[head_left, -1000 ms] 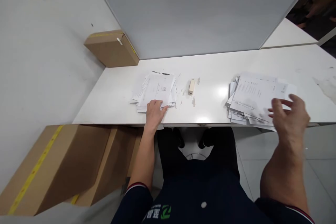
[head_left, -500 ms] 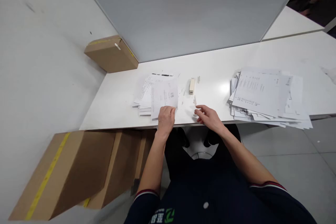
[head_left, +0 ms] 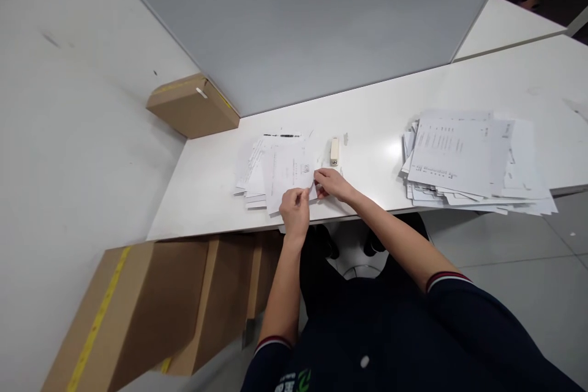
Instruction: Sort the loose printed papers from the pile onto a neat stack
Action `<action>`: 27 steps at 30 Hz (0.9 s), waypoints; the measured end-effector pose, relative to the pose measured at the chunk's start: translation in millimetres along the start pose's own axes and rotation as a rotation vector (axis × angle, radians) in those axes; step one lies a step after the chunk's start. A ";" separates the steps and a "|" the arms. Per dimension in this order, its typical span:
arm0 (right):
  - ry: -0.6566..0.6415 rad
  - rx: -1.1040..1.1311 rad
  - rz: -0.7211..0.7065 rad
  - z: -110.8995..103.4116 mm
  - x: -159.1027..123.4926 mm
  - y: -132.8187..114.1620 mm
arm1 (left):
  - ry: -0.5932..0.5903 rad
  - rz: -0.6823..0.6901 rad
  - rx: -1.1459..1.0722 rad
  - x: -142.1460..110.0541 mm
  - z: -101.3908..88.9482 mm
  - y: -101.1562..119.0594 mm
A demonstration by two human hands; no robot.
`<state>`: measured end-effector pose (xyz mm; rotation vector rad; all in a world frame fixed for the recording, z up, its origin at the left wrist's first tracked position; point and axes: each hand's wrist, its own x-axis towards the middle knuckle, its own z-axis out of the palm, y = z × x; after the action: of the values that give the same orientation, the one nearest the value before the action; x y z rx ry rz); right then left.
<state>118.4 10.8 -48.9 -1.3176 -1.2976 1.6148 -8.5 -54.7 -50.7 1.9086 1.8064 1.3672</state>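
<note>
A printed sheet of paper (head_left: 287, 171) lies over a small stack of loose papers (head_left: 254, 179) on the white table. My left hand (head_left: 295, 211) is closed on the sheet's near edge, thumb and fingers pinched together. At the sheet's right edge, my right hand (head_left: 331, 185) pinches the paper, its fingertips close to my left thumb. The paper bends up a little between the two hands. Just beyond my right hand stands a small cream-coloured stapler (head_left: 334, 151), which neither hand touches.
A larger, uneven pile of printed papers (head_left: 459, 156) lies at the table's right, overhanging its front edge. One cardboard box (head_left: 195, 107) rests at the back left corner. Bigger cardboard boxes (head_left: 138, 306) stand below the table at left. A grey panel (head_left: 312, 24) rises behind the table (head_left: 367, 128).
My right hand has moved left from above the bare table to the sheet's right edge and taken hold of it. My left hand keeps its grip. The view has shifted slightly.
</note>
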 end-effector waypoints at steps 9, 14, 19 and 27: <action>0.117 -0.008 -0.058 -16.2 -19.9 11.5 | -0.050 0.591 0.048 -21.6 3.2 11.9; 0.242 0.184 -0.072 -54.0 -53.3 29.8 | -0.124 0.602 0.096 -37.2 -1.5 10.5; 0.432 -0.159 -0.015 -92.2 -83.3 40.7 | -0.049 0.374 0.399 -24.4 -15.8 -12.3; 0.537 -0.428 -0.038 -89.7 -88.1 37.5 | -0.196 0.332 0.446 -2.1 -19.6 -26.9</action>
<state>230.9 -55.9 -58.5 -1.8108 -1.3431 0.8770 -40.6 -58.5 -58.8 2.5611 1.8737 0.8534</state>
